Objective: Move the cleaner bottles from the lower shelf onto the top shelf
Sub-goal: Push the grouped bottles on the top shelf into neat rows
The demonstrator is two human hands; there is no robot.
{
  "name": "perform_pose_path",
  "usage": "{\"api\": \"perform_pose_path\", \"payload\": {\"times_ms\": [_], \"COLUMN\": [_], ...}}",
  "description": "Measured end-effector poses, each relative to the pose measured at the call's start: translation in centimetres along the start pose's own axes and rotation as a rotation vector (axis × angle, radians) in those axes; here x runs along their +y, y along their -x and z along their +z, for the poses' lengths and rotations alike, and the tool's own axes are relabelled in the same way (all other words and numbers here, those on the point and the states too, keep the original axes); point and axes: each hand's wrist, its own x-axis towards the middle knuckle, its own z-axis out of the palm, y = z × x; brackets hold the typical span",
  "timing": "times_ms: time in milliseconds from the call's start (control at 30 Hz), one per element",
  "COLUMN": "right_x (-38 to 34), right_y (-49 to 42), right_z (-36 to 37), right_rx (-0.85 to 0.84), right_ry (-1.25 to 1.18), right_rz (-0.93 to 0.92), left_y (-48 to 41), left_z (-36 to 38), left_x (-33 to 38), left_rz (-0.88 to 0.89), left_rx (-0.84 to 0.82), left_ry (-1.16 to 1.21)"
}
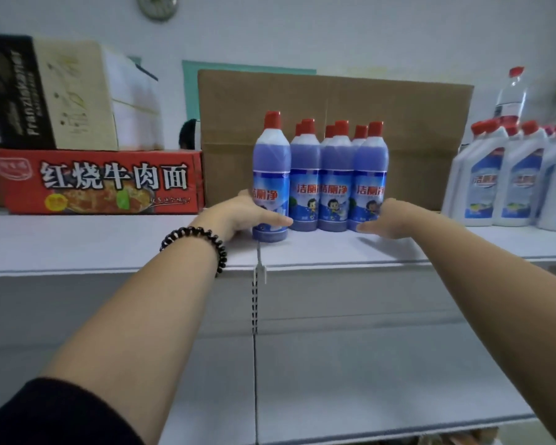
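Two hands are raised to the top shelf (109, 242), one at each flank of a tight group of blue bottles (334, 175) standing upright in front of a brown carton (414, 123). The left hand (244, 213) grips the left bottle (270, 175) low on its body, thumb across the front near the base and fingers round the far side. That bottle stands slightly forward of its neighbours, closer to the shelf edge. The right hand (389, 216) lies against the outer side of the right bottle (369, 175), thumb stretched along the front of its base. Its fingers are hidden behind the bottle, so a grip cannot be confirmed. Both forearms are extended upward and forward, wrists roughly level with the shelf surface. No bottles show on the visible part of the lower shelf (366, 380). Judgement: the step in hand is seating and squaring the group. Recommended practice is to slide the left bottle back until it is flush with the row, keeping pressure low near the base so that these tall, narrow bottles do not tip. The right hand should brace the opposite flank, and neither hand should release until all the bottles stand flat.
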Motion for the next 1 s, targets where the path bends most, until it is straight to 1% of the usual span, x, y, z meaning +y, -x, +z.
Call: {"api": "perform_pose_path", "payload": {"times_ms": [100, 167, 267, 433, 533, 667, 767, 933, 1000], "right_x": [1.1, 1.8, 2.8, 2.0, 2.3, 2.6, 2.7, 3.1, 2.5], "right_y": [-0.5, -1.8, -4.5, -4.9, -4.9, -5.0, -5.4, -6.9, -6.2], "right_z": [-0.3, -0.4, 0.1, 1.4, 2.1, 2.7, 2.4, 2.0, 1.9], "right_rx": [-0.014, -0.007, 0.003, 0.007, 0.029, 0.06, 0.011, -0.138, -0.131], "right_ry": [-0.132, -0.275, -0.502, -0.786, -0.846, -0.863, -0.915, -1.066, -1.073], "right_rz": [0.012, -0.004, -0.018, 0.003, -0.005, -0.028, -0.011, -0.062, -0.073], "left_y": [1.8, 1.7, 1.6, 1.6, 1.5, 1.2, 0.9, 0.8, 0.8], "left_z": [1.4, 1.8, 2.2, 3.0, 3.0, 3.5, 3.5, 3.5, 3.3], "left_x": [1.3, 1.3, 1.3, 1.4, 1.3, 1.0, 0.6, 0.5, 0.4], "left_rz": [0.028, 0.037, 0.032, 0.02, 0.016, 0.042, 0.069, 0.091, 0.085], "left_rx": [0.018, 0.026, 0.045, 0.119, 0.136, 0.153, 0.163, 0.168, 0.161], "left_ry": [0.114, 0.151, 0.171, 0.162, 0.137, 0.071, 0.087, 0.113, 0.154]}}
